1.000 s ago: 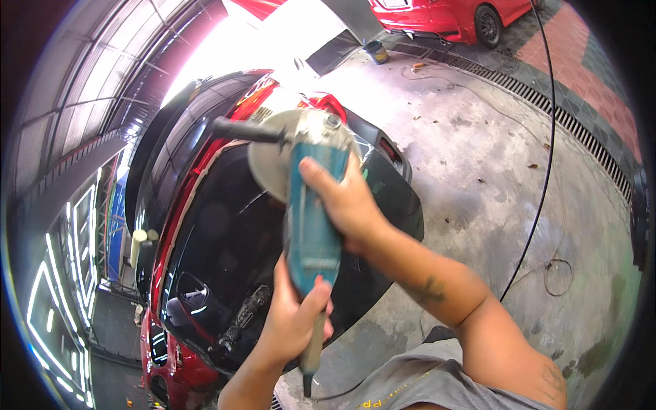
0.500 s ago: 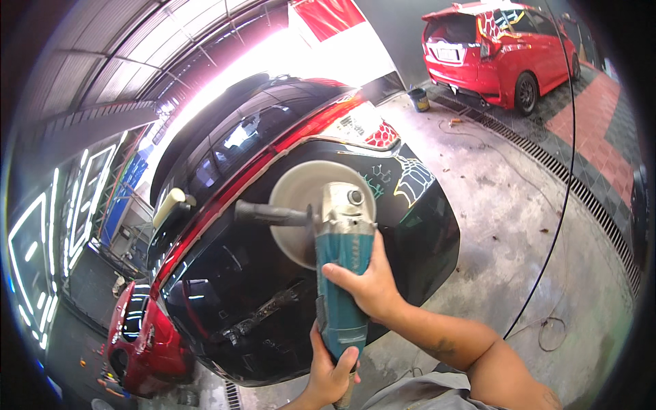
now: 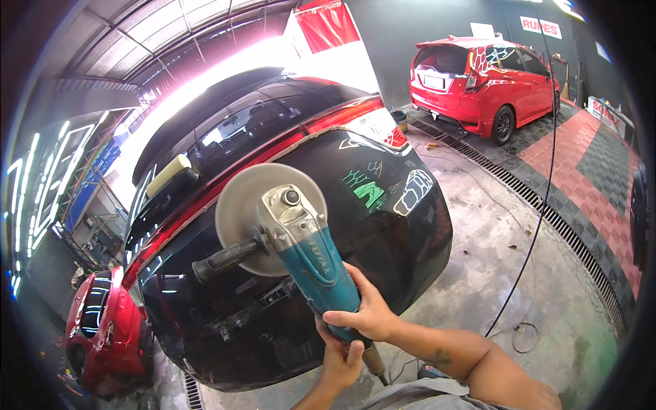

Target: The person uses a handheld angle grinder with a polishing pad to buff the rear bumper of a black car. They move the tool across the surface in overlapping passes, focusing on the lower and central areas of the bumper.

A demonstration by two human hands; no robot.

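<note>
A teal-bodied polisher [image 3: 311,256] is held over the glossy black rear panel [image 3: 383,232] of a car, its round pale pad [image 3: 253,215] laid against the panel's upper left part and its black side handle [image 3: 222,258] jutting out to the left, ungripped. The right hand [image 3: 365,316] is wrapped around the rear of the teal body, fingers curled and pressed together on top. The left hand [image 3: 342,359] is closed just below it around the tail of the tool; its fingertips are hidden, so whether they meet cannot be told.

To the right of the pad, on the same panel, green and white marker drawings [image 3: 383,188] are seen, the white one shaped like a rounded badge. Above the panel, a red tail-light strip [image 3: 342,119] runs across the car. Beyond the car, on the far dark wall, a white rectangular sign with red lettering [image 3: 540,27] is mounted, and a red hatchback [image 3: 485,78] with white scribbles on its side window is parked beneath it.

A thin black cord [image 3: 540,219] hangs down to the right of the panel (ending in a loose coil on the concrete). A long floor drain grate [image 3: 547,212] separates the open concrete from red and grey floor tiles [image 3: 588,157]. Left of the panel, a second red car [image 3: 102,328] stands close, leaving what seems a narrow gap.
</note>
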